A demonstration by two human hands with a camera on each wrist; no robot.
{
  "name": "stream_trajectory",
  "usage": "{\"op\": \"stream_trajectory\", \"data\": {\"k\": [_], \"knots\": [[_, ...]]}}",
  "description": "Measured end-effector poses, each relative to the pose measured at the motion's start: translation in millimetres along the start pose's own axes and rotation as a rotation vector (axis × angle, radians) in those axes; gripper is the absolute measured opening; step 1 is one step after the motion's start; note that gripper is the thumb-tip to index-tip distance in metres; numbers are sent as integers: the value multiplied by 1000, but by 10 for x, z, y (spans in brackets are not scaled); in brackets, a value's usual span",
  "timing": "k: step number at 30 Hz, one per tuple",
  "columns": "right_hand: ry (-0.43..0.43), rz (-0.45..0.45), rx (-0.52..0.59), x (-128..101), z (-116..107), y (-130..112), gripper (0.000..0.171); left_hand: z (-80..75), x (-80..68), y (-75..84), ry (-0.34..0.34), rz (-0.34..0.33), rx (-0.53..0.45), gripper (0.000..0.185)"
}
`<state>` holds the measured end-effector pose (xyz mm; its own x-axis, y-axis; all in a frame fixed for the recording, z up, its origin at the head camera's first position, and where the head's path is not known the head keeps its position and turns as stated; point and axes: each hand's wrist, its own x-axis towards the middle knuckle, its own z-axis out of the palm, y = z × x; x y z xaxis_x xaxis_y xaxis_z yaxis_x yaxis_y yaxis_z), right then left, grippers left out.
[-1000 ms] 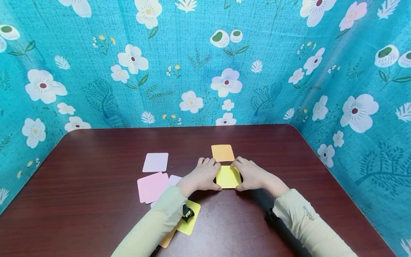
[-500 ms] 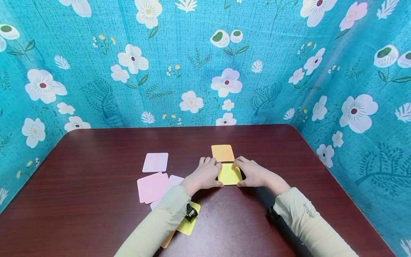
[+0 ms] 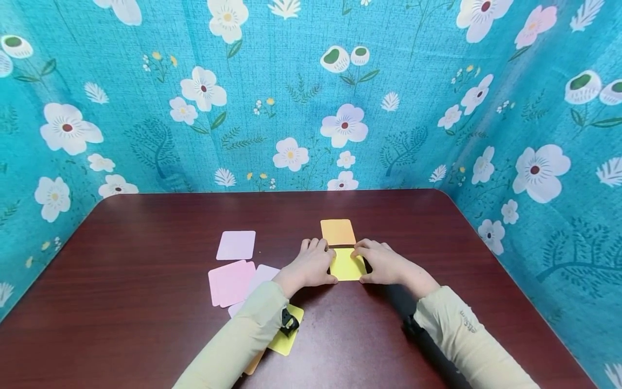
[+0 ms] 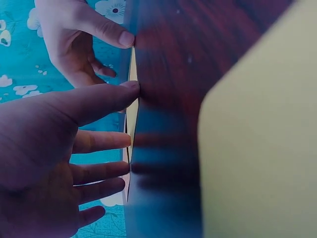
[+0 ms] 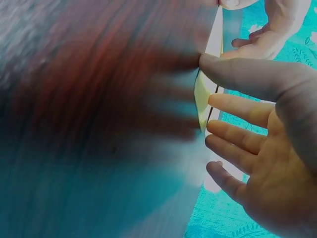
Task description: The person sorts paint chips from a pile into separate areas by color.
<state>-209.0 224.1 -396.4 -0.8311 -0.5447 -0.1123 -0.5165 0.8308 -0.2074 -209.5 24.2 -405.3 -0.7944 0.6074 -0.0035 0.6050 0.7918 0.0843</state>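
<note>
Centrally, in the lower middle of the head view: one square yellow paper card, matte, thin, with rounded corners, lying flat on the dark reddish-brown wood-grain table.

Left hand: fingers fairly straight and spread, tips on the card's left edge, thumb at its near left corner. The left wrist view shows the thumb tip touching the card edge-on, the other fingers extended beside it.

Right hand: set the same way on the card's right edge, fingers extended, thumb at the near right corner. The right wrist view shows the thumb against the thin pale edge of the card. Whether either hand pinches the card or merely presses on it cannot be told.

Just beyond the yellow card, nearly touching its far edge: one square orange paper card, flat, same rounded corners.

Left of centre: one pale lilac square card, lying alone; below it, a pink square card overlapping another pale lilac card.

Lower centre, partly under the left sleeve: a second yellow card over an orange one. Both sleeves are pale green fabric.

Upper frame and both sides: teal woven cloth backdrop printed with white flowers.
</note>
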Motion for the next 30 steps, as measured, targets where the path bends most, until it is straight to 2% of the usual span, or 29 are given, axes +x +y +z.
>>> {"op": "stream_trajectory", "data": {"k": [9, 17, 22, 30], "knots": [[66, -51, -41, 42, -26, -170, 56, -79, -111, -159, -17, 22, -62, 59], [72, -77, -20, 154, 4, -410, 57, -150, -406, -474, 32, 22, -134, 54], [50, -80, -6, 209, 36, -562, 56, -169, -572, -631, 35, 22, -154, 57], [87, -141, -27, 311, 86, -806, 56, -226, -786, -788, 2, 11, -170, 63]]}}
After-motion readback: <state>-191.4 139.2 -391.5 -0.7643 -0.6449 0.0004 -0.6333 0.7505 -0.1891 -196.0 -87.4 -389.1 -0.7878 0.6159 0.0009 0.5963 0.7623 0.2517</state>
